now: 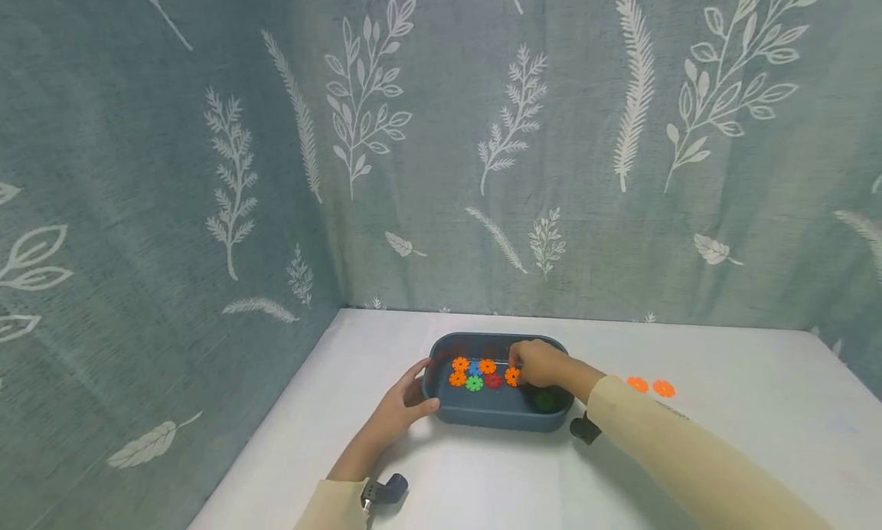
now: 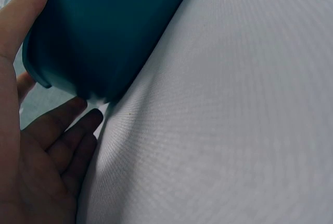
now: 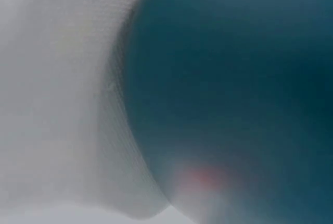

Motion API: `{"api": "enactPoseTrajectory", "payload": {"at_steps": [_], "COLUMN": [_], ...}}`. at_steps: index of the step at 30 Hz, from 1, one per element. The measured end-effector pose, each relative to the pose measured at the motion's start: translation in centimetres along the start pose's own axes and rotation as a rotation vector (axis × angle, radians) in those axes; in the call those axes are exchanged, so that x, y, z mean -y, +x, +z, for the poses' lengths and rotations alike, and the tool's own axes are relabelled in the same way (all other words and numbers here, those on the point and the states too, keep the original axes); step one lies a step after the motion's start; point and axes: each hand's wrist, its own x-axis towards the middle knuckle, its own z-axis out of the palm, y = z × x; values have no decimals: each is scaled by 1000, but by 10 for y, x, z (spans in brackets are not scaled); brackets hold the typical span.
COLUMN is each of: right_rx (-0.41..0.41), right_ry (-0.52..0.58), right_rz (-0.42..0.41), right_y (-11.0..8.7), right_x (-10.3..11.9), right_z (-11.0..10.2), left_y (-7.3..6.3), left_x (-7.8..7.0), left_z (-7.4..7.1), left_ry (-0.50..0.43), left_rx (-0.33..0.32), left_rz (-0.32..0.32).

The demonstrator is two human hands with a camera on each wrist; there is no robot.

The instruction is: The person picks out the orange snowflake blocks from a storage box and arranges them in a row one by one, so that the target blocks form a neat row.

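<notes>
A dark blue oblong tray (image 1: 501, 418) stands on the white table, with notched, flower-like plastic discs inside. My left hand (image 1: 400, 406) holds the tray's left end, its thumb on the rim. In the left wrist view, the lower fingers (image 2: 73, 148) are loosely bent beside the tray's underside. My right hand (image 1: 540, 363) reaches into the tray's right half and pinches an orange disc (image 1: 511, 377); its fingertips are partly hidden. Left of it lie a red disc (image 1: 492, 381), a green disc (image 1: 474, 384), a blue disc (image 1: 475, 368) and several orange discs (image 1: 459, 364).
Right of the tray, beyond the right forearm, an orange disc (image 1: 637, 384) and another orange disc (image 1: 664, 388) lie on the white table (image 1: 496, 484). A darker green disc (image 1: 544, 400) sits in the tray's shaded right end. Patterned grey-green cloth (image 1: 441, 231) hangs behind and at left.
</notes>
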Motion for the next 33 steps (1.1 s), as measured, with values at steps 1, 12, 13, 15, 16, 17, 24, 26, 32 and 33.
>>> {"api": "enactPoseTrajectory", "payload": {"at_steps": [1,12,13,15,16,17,24,26,32,33], "right_rx": [2,45,46,50,48,44,55,57,54,51], "right_ry": [6,101,113,129,128,123,145,185,257,259], "right_rz": [0,-61,-72,-84,-86,-87,-36,-19,27,31], "right_y": [0,-22,-25,-32,-34,-36,-50,-54,-64,-66], "right_x": [0,-6,-7,-9,-10,-12,-30,-36,-47,-48], "right_z": [-1,-20,-24,-31,-34,-36,-52,-56,-65,-66], "left_y": [0,-1,-1,-1,-1,-1,-1,-1,-2,-2], "left_x": [0,2,2,1,1,1,1,2,0,-1], "left_z": [0,1,1,1,1,0,2,3,1,0], "left_ry": [0,-3,-8,-18,-24,-25,-33,-31,-20,-22], "left_rx": [-3,4,6,7,9,10,11,12,4,1], "left_rz": [-4,-4,-2,-3,-1,3,17,16,5,5]}}
